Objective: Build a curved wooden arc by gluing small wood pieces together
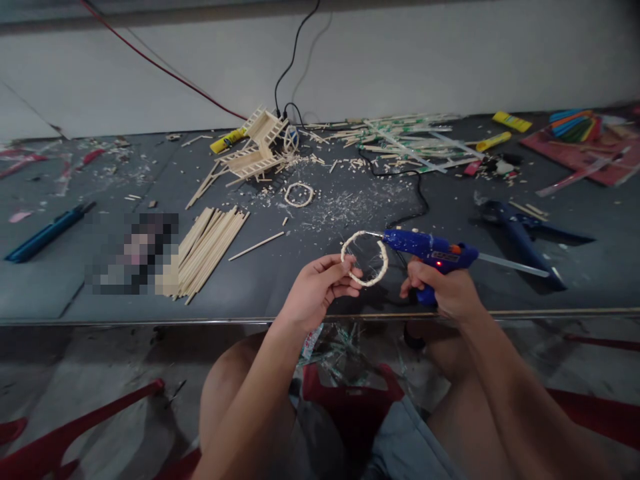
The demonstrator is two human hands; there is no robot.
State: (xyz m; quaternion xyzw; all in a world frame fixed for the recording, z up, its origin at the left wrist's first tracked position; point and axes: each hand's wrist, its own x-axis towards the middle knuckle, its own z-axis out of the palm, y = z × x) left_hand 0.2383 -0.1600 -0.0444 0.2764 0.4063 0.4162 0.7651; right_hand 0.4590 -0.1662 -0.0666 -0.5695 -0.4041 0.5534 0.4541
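My left hand (pixel 327 283) pinches the lower left of a pale ring made of short stick pieces (pixel 384 263), holding it above the table's front part. Thin glue strands stretch across the ring's inside. In my right hand (pixel 445 283) is a blue hot glue gun (pixel 415 243), its small red light lit and a clear glue stick (pixel 515 264) poking out of its back. The nozzle points left and meets the ring's top edge or lies just over it; I cannot tell which. A second, similar ring (pixel 299 195) lies flat on the table beyond.
Thin wooden sticks (pixel 213 250) lie in a bundle at left, near a blue cutter (pixel 50 233). Behind stands a small stick-built model (pixel 260 147). Blue-handled pliers (pixel 525 240) lie at right. A black cord (pixel 423 190) crosses the table among scraps; more sticks (pixel 400 140) lie at the back.
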